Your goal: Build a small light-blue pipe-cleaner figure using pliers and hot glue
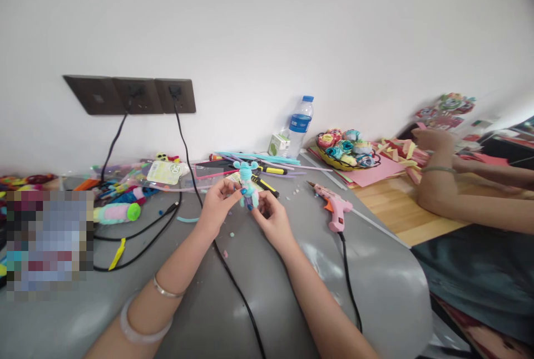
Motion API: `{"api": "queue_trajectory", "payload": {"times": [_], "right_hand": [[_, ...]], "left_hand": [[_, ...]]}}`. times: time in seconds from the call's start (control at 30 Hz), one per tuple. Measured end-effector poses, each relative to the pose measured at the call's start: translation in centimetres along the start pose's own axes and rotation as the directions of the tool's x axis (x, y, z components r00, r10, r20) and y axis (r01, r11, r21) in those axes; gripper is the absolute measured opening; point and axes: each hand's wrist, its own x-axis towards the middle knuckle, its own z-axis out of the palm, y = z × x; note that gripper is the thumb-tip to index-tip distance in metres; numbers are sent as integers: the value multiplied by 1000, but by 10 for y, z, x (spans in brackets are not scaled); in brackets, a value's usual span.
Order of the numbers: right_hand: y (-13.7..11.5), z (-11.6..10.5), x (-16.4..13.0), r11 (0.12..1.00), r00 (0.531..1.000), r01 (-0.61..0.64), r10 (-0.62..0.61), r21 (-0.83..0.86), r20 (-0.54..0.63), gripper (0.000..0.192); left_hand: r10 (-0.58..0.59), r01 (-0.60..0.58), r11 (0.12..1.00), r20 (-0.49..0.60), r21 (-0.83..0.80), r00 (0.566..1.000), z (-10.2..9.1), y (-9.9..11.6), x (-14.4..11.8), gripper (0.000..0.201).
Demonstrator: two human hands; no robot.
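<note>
We see the left hand (217,207) and right hand (274,220), thumbs and fingers pinching a fuzzy blue figure (245,174); a pink glue gun (336,210) lies rightward.

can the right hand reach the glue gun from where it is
Probably yes: the glue gun lies to the right of the right hand, with just tabletop and small scraps between them, though that hand's grip is on the toy.

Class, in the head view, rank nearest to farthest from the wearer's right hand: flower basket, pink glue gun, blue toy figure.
1. Blue toy figure: touching the right hand.
2. Pink glue gun: at right.
3. Flower basket: back right.
</note>
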Motion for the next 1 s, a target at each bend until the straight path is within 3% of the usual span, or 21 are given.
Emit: {"api": "queue_trajectory", "payload": {"times": [0.2,0.3,0.33,0.43,0.53,0.6,1.0], "right_hand": [[1,0,0,1000,1000,-9,9,9,4,12],[3,0,0,999,1000,-22,22,29,-5,12],[4,0,1,999,1000,-23,24,32,-8,13],[4,0,1,999,1000,-23,23,28,-10,14],[4,0,0,1000,1000,-15,15,23,-12,14],[4,0,0,1000,1000,-12,13,21,-12,14],[3,1,0,1000,1000,-5,5,10,3,15]], "left_hand": [[65,-65,996,1,66,998,-2,-4,1,30],[228,-222,942,3,250,974,-6,-1,1,18],[318,-304,886,20,349,948,-8,2,1,12],[556,-528,621,148,580,818,-14,11,1,5],[658,-619,382,268,686,704,-19,16,1,9],[673,-640,288,325,713,664,-21,17,2,10],[662,-625,173,380,761,646,-23,14,3,13]]}}
